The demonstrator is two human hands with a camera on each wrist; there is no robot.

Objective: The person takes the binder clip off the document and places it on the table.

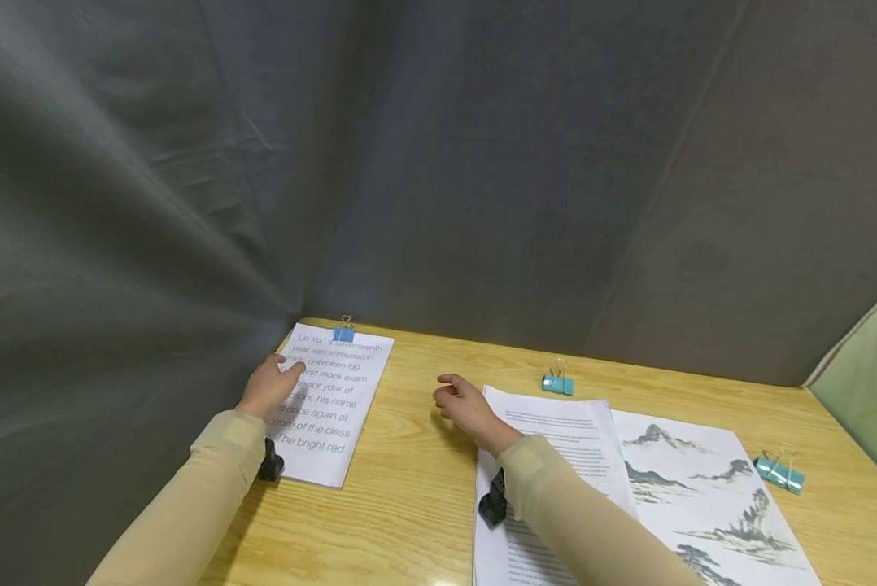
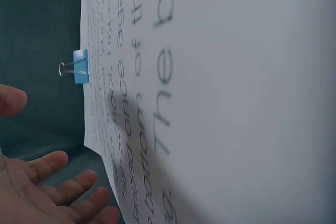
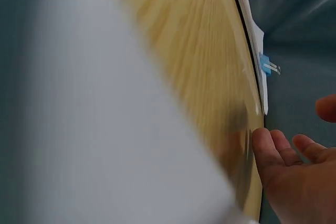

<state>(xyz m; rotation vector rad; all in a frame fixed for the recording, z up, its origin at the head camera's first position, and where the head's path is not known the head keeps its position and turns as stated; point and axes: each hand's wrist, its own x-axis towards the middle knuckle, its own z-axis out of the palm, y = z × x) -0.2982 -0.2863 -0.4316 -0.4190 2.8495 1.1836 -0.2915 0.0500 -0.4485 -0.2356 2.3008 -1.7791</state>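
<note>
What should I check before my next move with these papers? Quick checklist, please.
1. Left pages clipped: ok, blue clip on the top edge.
2. Middle pages clipped on top: not ok, teal clip lies apart, beyond them.
3. Painting clipped on top: not ok, other teal clip lies to its right.
4. Right hand empty: ok.
5. Left hand off the left pages: cannot tell.

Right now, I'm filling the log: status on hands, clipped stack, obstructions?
Left hand at left edge of clipped stack, gripping nothing. Right hand empty, above the table. Blue clip on stack's far edge. Left hand hides some print.
</note>
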